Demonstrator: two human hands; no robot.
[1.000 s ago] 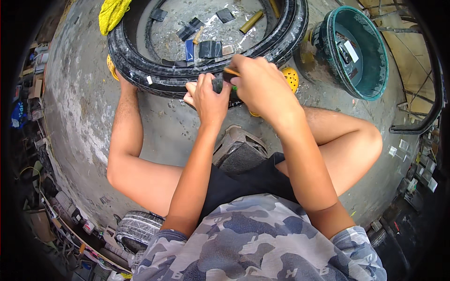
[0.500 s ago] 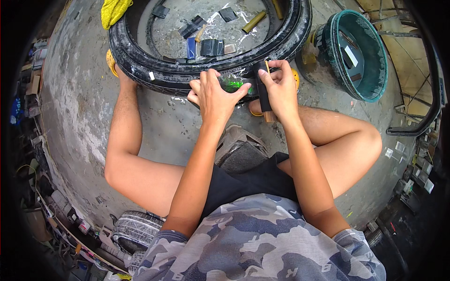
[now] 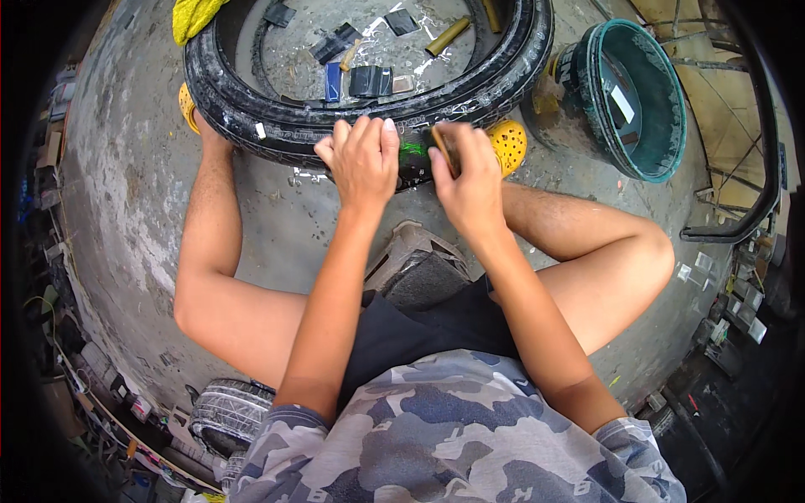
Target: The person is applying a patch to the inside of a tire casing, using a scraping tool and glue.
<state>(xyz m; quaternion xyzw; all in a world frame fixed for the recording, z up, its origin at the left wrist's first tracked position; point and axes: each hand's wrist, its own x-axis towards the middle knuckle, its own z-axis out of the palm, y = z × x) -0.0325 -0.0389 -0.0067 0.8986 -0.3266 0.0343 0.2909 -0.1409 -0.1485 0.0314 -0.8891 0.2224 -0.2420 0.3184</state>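
A worn black tyre (image 3: 268, 138) lies on the concrete in front of me, with a bright green smear (image 3: 412, 149) on its near side. My left hand (image 3: 360, 163) is closed over the near rim of the tyre, just left of the smear, with its thumb along the fingers. To the right of the smear, my right hand (image 3: 470, 180) grips a wooden block (image 3: 447, 152) with a black strip on it, tilted against or very near the tyre wall. Motion blurs the right fingers, and the hand hides part of the block.
Inside the tyre ring lie dark strips (image 3: 371, 81), a blue piece (image 3: 333, 82) and brass-coloured tubes (image 3: 449, 36). A green bucket (image 3: 594, 101) stands at the right. A yellow cloth (image 3: 194, 18) hangs over the tyre's left. A low stool (image 3: 417, 268) sits between my legs.
My right hand has turned the block from upright to slanted and brought it against the tyre area. My left hand has gone from spread fingers to a closed grip on the rim.
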